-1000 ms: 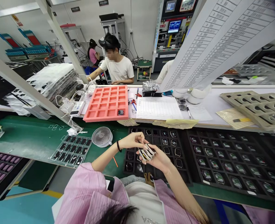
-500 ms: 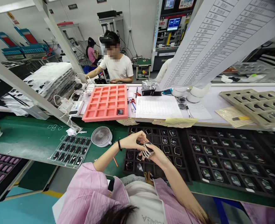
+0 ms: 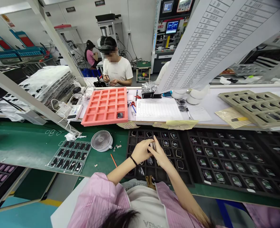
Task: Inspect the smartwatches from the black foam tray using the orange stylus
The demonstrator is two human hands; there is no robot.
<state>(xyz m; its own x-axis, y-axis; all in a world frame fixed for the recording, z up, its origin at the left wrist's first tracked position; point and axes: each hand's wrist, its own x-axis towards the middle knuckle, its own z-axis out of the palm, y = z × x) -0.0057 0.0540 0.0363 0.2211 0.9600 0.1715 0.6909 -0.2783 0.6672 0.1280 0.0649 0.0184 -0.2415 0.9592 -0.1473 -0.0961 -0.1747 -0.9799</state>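
My left hand [image 3: 141, 152] and my right hand [image 3: 159, 154] are closed together over the black foam tray. Between them is a smartwatch case [image 3: 152, 145], mostly hidden by my fingers; only a pale, rounded edge shows. The black tray [image 3: 162, 175] below holds several square watch cases in its pockets, some with a lit or shiny face. A small clear plastic piece [image 3: 141, 171] lies in the tray near my body. A dark band circles my left wrist.
A white fan [image 3: 102, 141], an orange stick [image 3: 113, 160] and a clear tray of black parts [image 3: 70, 156] are on the left. More watch parts fill the dark tray [image 3: 225, 164] on the right. A pink foam tray [image 3: 104, 106] rests on the shelf; a co-worker [image 3: 118, 68] sits beyond.
My left hand has moved down and right, closing around the watch case against my right hand. The co-worker's hands have come together. The view has shifted slightly.
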